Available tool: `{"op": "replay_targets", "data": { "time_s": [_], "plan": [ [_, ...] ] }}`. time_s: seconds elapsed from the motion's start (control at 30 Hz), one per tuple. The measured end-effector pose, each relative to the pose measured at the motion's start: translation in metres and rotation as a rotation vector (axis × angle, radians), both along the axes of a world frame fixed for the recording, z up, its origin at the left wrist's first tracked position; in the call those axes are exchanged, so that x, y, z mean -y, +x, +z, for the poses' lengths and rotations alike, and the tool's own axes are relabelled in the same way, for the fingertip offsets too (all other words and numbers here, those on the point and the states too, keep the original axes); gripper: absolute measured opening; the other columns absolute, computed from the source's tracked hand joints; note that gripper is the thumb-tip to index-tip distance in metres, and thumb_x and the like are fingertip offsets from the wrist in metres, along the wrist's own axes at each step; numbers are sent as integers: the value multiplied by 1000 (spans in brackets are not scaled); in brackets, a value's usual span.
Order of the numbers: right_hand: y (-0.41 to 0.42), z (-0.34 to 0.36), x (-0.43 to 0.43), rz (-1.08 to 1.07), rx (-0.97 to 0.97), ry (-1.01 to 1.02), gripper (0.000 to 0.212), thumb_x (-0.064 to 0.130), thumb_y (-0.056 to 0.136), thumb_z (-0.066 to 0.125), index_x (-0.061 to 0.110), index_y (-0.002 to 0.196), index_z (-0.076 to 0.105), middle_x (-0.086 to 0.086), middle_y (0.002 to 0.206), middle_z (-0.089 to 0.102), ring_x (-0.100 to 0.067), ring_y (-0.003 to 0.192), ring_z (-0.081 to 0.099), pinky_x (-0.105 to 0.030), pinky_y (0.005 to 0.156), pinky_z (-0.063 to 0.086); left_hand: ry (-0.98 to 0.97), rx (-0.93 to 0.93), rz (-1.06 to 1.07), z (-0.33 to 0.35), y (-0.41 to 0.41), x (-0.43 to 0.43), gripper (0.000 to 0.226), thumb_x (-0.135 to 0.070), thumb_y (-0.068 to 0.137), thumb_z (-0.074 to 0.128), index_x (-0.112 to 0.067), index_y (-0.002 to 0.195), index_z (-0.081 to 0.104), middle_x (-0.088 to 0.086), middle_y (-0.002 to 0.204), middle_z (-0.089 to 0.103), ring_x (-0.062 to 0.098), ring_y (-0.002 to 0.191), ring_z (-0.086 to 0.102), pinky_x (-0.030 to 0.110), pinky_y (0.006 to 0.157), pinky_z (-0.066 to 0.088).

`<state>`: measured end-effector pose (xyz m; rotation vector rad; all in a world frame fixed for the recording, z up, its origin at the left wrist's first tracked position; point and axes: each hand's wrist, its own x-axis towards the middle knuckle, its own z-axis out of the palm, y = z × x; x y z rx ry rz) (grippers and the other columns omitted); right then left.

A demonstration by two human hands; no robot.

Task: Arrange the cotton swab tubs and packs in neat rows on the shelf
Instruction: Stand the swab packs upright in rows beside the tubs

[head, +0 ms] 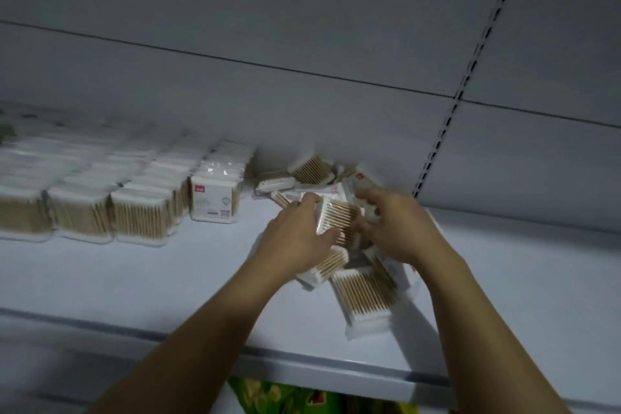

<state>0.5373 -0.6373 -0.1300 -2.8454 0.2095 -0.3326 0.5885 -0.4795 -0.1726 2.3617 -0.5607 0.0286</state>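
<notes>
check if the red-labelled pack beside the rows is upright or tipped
Upright: the red-labelled pack stands on its base on the shelf, label facing forward, beside the upright rows.

shelf (134,279): white | swab packs (364,299): tan sticks, white tips | labelled pack (211,198): red logo

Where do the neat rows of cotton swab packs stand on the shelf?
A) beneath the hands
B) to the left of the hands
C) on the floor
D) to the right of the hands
B: the neat rows stand at the left of the shelf; the left hand and right hand grip a pack over the loose pile.
</notes>
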Motion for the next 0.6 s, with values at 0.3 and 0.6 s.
{"op": "replay_targets", "data": {
  "time_s": [0.3, 0.6],
  "plan": [
    [7, -15, 6, 102, 320, 271, 38, 40, 87, 64, 28, 123, 60, 4, 116, 65, -16, 96, 63, -38, 85, 52, -373, 56, 134, 10, -17, 4, 33, -9, 85, 70, -22, 115, 64, -9, 100, 61, 0, 85, 56, 10, 78, 47],
    [1, -2, -8, 173, 15, 1303, 21, 23, 88, 69, 11, 105, 66, -9, 89, 71, -18, 61, 68, -31, 54, 54, -88, 965, 107, -18, -35, -23, 21, 0, 80, 71, -7, 99, 67, 3, 103, 52, 22, 102, 46, 25, 86, 41]
  ]
}}
